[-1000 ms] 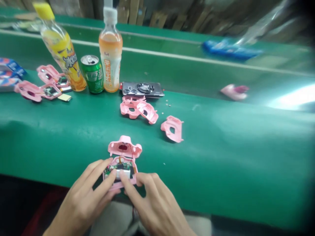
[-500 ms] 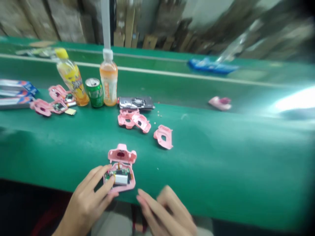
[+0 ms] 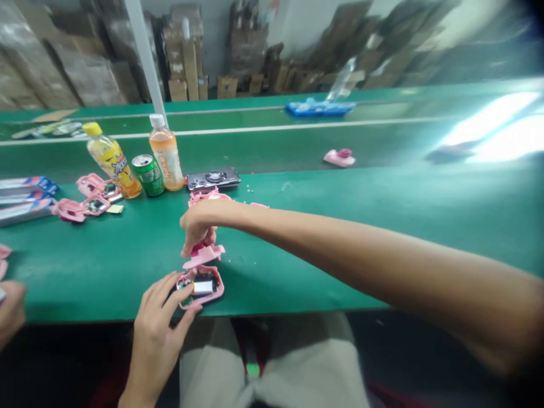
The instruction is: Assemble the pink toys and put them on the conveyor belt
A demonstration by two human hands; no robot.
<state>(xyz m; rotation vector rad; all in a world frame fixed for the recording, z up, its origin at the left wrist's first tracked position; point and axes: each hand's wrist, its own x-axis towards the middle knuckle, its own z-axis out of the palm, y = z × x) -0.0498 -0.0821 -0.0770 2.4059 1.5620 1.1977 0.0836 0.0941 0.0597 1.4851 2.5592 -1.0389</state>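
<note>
One left hand (image 3: 157,320), thumb and fingers clamped on one shell (image 3: 220,288); one right hand (image 3: 199,226) at one cover (image 3: 204,258), finger grip I cannot tell; two drink bottles (image 3: 169,161); one can (image 3: 148,175).

You are facing a long green workbench (image 3: 425,209); beyond it, cardboard boxes (image 3: 189,54) are standing before a pale wall (image 3: 295,39), a grey post (image 3: 145,56) is rising on your left, and white glare (image 3: 510,139) is spreading rightward.

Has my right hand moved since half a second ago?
Yes. Judged against the green can, your right hand has moved forward and to the left, and is now much closer to the can.
</note>
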